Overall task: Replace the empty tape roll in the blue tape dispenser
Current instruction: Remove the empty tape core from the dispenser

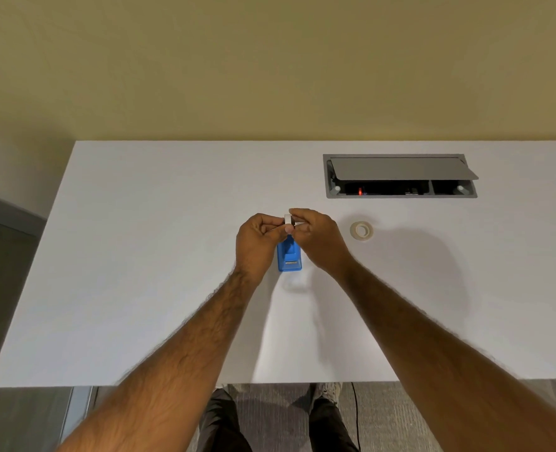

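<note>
- Counter (139,256): smooth, matte white slab, rectangular, set against a flat yellowish wall.
- Left hand (258,243): fingers curled, its grip pinched narrow on the left side of a small white ring (288,223) held above the far end of the dispenser.
- White ring: short, thin-walled cylinder seen edge-on; whether it carries any tape I cannot tell.
- Blue tape dispenser (289,257): glossy plastic, blocky with rounded corners, lying on the counter between the two hands; a small metallic strip shows at its near end. Its far end is hidden by the fingers.
- Right hand (319,238): grip closed on the ring's right side, fingertips meeting the left hand's.
- Tape roll (362,230): pale, translucent ring lying flat on the counter, near the right hand, apart from it.
- Grey recessed cable box (400,176): rectangular metal frame, hinged lid tilted open; inside, dark sockets and a small red light.
</note>
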A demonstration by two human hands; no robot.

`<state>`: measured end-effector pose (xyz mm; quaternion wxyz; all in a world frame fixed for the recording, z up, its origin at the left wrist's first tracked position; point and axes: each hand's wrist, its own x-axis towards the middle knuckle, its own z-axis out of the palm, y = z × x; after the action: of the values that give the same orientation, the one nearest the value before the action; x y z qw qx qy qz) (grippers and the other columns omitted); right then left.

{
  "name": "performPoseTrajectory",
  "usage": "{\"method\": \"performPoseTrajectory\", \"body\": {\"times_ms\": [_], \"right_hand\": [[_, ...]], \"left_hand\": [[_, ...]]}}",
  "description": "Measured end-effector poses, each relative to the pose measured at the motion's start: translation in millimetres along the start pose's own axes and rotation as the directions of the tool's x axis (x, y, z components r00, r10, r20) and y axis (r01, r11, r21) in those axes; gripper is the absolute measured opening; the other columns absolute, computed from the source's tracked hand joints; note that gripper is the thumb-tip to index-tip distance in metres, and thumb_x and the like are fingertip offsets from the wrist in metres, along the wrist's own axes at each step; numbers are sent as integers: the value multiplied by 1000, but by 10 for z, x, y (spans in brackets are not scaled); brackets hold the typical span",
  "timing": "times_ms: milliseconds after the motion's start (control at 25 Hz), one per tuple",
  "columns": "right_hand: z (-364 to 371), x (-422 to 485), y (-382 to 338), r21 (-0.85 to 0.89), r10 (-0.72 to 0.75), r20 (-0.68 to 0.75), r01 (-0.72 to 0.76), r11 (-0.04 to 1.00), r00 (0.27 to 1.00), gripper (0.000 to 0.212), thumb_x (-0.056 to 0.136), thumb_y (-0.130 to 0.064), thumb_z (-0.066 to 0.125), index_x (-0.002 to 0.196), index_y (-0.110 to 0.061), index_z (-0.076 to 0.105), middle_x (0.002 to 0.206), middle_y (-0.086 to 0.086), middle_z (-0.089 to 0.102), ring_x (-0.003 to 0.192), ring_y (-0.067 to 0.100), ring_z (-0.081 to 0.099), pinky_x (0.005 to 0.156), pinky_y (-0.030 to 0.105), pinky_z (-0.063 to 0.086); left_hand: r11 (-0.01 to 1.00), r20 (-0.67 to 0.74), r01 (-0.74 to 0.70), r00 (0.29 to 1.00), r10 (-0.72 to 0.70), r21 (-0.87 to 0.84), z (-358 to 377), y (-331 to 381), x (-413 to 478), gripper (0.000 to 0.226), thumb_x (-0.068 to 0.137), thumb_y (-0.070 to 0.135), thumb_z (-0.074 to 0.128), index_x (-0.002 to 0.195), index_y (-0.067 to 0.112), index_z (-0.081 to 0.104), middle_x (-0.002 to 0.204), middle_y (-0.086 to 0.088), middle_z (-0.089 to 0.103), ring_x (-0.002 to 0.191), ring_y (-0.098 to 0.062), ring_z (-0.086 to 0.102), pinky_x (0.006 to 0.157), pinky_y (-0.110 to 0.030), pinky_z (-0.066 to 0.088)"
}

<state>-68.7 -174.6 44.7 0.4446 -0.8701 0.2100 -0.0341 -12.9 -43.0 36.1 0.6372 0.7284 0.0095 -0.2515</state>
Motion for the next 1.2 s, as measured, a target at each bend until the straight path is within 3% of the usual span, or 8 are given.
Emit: {"method": "performPoseTrajectory", "body": {"times_ms": [200, 520, 760, 960, 1200], "right_hand": [[-81, 3, -67, 260, 144, 2, -139, 956, 990, 31, 95, -12, 58, 124, -2, 63, 124, 15, 67, 112, 28, 63, 100, 37, 51], [-107, -24, -107, 378, 172, -27, -149, 914, 985, 21, 92, -4, 59, 110, 5, 66, 102, 22, 70, 95, 35, 67, 87, 47, 58], [-194, -61, -179, 443, 190, 31, -183, 878, 981, 19, 87, -2, 67, 106, -2, 65, 90, 7, 69, 88, 26, 67, 82, 35, 59], [-251, -76, -209, 463, 200, 61, -206, 862, 978, 22, 84, -1, 72, 104, 2, 64, 94, 19, 70, 90, 35, 69, 84, 40, 59], [-295, -59, -237, 420, 189, 38, -188, 888, 981, 21, 87, 0, 67, 108, 1, 67, 101, 18, 72, 91, 29, 69, 82, 31, 59]], "left_hand": [[1000, 4, -4, 1000, 4, 14, -16, 59, 2, 24, 80, 18, 83, 98, 7, 72, 97, -11, 78, 93, -27, 75, 88, -42, 61], [1000, 5, -20, 1000, 20, 6, 3, 75, -52, 26, 80, 19, 83, 97, 4, 70, 97, -13, 77, 92, -29, 75, 82, -36, 61], [998, 35, 7, 999, -5, -61, 6, 125, -55, 26, 82, 12, 81, 100, -1, 68, 98, -17, 76, 91, -31, 76, 85, -42, 63], [998, 44, -4, 999, 7, -65, -6, 120, -71, 21, 81, 11, 81, 96, 2, 69, 96, -16, 77, 92, -33, 75, 89, -45, 61], [1000, 59, -11, 998, 13, -28, -5, 141, -27, 9, 83, 14, 79, 92, 12, 75, 97, -10, 78, 96, -31, 74, 94, -48, 58]]}}
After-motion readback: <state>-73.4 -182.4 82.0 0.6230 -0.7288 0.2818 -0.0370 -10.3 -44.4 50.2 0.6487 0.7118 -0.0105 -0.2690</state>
